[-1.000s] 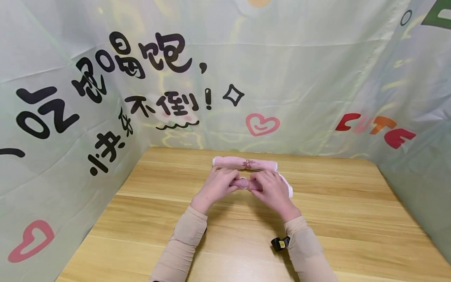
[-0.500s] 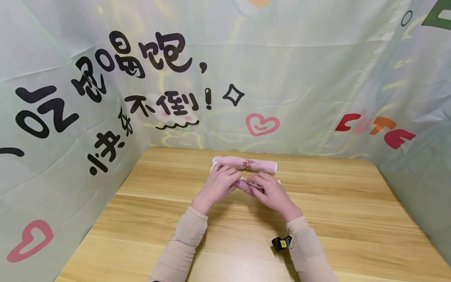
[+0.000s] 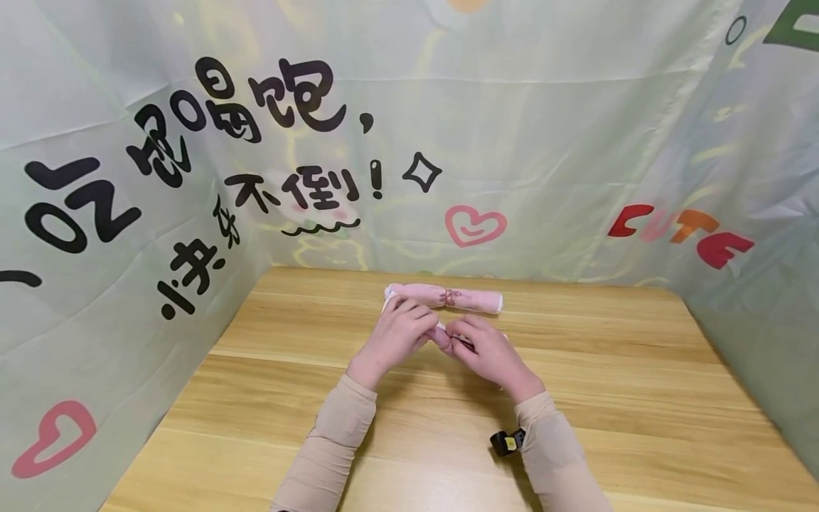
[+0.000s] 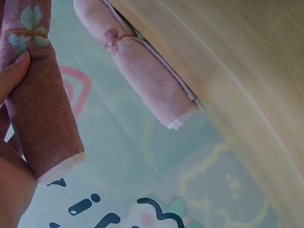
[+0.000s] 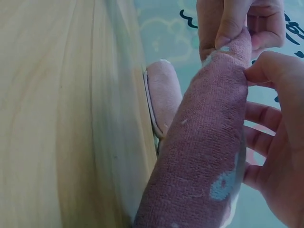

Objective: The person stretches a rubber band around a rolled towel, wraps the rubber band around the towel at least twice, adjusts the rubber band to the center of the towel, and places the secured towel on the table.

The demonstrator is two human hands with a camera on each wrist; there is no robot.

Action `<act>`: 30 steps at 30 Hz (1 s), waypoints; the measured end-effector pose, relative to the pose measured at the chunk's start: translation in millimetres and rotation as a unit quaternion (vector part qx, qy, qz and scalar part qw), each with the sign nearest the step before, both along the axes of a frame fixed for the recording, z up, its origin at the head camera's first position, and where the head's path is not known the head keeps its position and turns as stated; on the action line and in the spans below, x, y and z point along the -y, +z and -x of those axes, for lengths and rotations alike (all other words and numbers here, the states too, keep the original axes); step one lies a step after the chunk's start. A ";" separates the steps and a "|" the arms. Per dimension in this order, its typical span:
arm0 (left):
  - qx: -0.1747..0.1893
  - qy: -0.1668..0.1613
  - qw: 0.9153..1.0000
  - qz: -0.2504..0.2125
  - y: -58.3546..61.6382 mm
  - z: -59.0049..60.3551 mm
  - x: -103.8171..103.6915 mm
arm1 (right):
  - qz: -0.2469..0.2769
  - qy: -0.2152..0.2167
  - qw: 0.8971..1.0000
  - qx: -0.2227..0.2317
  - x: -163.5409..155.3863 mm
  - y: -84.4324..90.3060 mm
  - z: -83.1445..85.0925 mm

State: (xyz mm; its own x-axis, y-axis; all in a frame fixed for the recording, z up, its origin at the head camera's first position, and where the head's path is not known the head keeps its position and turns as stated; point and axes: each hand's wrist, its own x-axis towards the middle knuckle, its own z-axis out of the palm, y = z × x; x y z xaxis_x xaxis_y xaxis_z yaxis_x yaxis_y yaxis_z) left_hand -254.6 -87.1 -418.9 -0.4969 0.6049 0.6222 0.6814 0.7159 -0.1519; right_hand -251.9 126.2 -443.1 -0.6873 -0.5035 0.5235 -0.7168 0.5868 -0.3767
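Note:
A mauve rolled towel (image 4: 45, 109) with a white edge and pale blue leaf marks is held between both hands, a thin orange rubber band (image 4: 26, 33) around its middle. My left hand (image 3: 398, 331) grips one half, thumb (image 4: 15, 73) lying on the cloth just below the band. My right hand (image 3: 489, 352) is on the other half; in the right wrist view its thumb and fingers (image 5: 273, 69) pinch the towel's edge near the band. Behind the hands a pink rolled towel (image 3: 476, 299), tied at its middle with a band, lies on the table.
The wooden table (image 3: 614, 398) stands against printed fabric walls (image 3: 544, 142) at the back and sides. A black wrist camera (image 3: 505, 443) is strapped at the right sleeve.
My right hand has changed its hold, and its fingers now sit nearer the towel's middle. The white edge that stuck out right of it is mostly hidden now. My left hand stays nearly still.

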 end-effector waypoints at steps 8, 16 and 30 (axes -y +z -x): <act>-0.002 0.000 1.000 -0.004 1.5 -0.3 0.3 | -0.005 -0.004 1.000 -0.018 0.6 0.4 -0.9; 0.001 0.008 1.000 -0.004 -0.7 -0.2 1.3 | -0.002 -0.021 0.998 0.063 0.1 1.0 -2.7; 0.017 0.055 0.998 -0.020 0.3 2.0 5.3 | -0.067 -0.072 0.994 0.051 -0.9 -1.3 0.5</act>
